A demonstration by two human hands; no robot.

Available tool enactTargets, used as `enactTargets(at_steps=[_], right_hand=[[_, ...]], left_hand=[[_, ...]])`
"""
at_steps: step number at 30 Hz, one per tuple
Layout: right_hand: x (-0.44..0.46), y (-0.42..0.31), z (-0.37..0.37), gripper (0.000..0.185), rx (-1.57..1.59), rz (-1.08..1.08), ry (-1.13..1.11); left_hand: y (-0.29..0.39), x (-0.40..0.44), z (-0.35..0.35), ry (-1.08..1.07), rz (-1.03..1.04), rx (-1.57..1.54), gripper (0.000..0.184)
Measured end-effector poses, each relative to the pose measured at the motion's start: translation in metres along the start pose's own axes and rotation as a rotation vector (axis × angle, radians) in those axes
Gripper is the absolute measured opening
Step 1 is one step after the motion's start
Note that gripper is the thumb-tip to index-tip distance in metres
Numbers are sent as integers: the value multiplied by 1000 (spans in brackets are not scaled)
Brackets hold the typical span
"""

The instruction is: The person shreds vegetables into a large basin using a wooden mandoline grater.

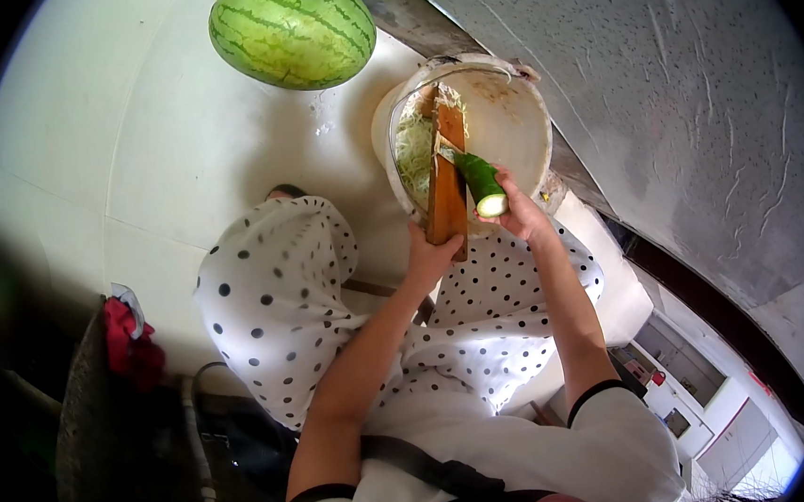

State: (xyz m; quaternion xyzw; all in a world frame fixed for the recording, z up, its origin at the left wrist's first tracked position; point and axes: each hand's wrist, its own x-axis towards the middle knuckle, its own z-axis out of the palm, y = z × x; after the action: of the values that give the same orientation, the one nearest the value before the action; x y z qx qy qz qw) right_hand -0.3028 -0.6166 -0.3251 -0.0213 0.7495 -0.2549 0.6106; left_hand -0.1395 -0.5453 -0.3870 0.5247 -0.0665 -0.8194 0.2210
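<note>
My left hand (434,256) is wrapped round the near end of a wooden grater board (449,195), which slants down into a white bucket (394,171). In my right hand (519,212) is a dark green zucchini (482,181), its pale cut end facing me. The zucchini's far end lies against the grater, by the blade slot in the board. Pale green shreds (413,151) fill the left side of the bucket beneath the board, and some cling to the wood. My right fingers partly cover the zucchini's side.
A striped watermelon (293,31) rests on the pale tiled floor (174,108) beyond the bucket. A speckled grey surface (682,87) runs along the right. Red cloth (133,343) lies at the left, near dark objects. My knees flank the bucket's near side.
</note>
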Motion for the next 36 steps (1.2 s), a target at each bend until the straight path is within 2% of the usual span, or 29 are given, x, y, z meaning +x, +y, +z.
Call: enactTargets(at_steps=[2,3,5,6,7,9,12,13,15,17,19,21,22,23,25,26,28,29,31,35,36], right_hand=[[8,3,-5,65,-102,80,-172],[5,4,-3,65,-104,79,-172],[-2,9,5,81,-339,-11,-196],[-1,10,7,91,-565,-158,-147],[5,14,3,91,-566,-159,-147],[13,19,-1,86,-1019,-554,-56],[1,10,10,80,-1163,-600,11],[-5,3,13,80,-1162,-601,10],[-14,-7,16,70,-661,-453,-78],[0,1,11,68,-628,-381,-85],[7,3,16,67,-595,-329,-90],[12,6,23,68,-1059,-784,58],[17,6,24,69,-1334,-974,233],[23,1,24,69,-1329,-975,232],[26,-17,35,70,-1090,-592,-56],[32,-26,38,70,-1091,-593,-64],[41,-41,47,70,-1380,-567,-63],[42,-47,53,70,-1380,-566,-68],[39,-56,70,70,-1904,-658,-90],[47,-50,66,69,-1826,-594,-156],[48,-50,53,67,-1594,-649,-96]], left_hand=[[-5,3,0,9,20,0,87],[-5,2,-1,-8,41,-24,84],[-5,2,-1,-24,63,-50,82],[-4,2,-1,-23,55,-27,80],[-4,2,-1,-21,46,-4,78],[-2,2,-2,-21,39,5,80],[4,-2,0,-17,21,-2,86],[8,-3,1,-11,11,-19,89],[6,-2,0,-4,14,1,91],[3,-3,1,-3,10,26,94],[8,-3,2,20,-5,-24,85],[17,-7,4,5,21,-27,78],[20,-10,4,-7,40,-26,71],[19,-9,4,-5,41,-21,71],[17,-8,2,-19,39,-33,62],[18,-9,1,-11,41,-35,62],[30,-14,3,-25,-113,-7,65],[26,-12,3,-21,-114,-8,65],[15,-7,3,11,15,2,64],[11,-5,3,24,23,-4,70],[12,-7,4,45,13,-1,73]])
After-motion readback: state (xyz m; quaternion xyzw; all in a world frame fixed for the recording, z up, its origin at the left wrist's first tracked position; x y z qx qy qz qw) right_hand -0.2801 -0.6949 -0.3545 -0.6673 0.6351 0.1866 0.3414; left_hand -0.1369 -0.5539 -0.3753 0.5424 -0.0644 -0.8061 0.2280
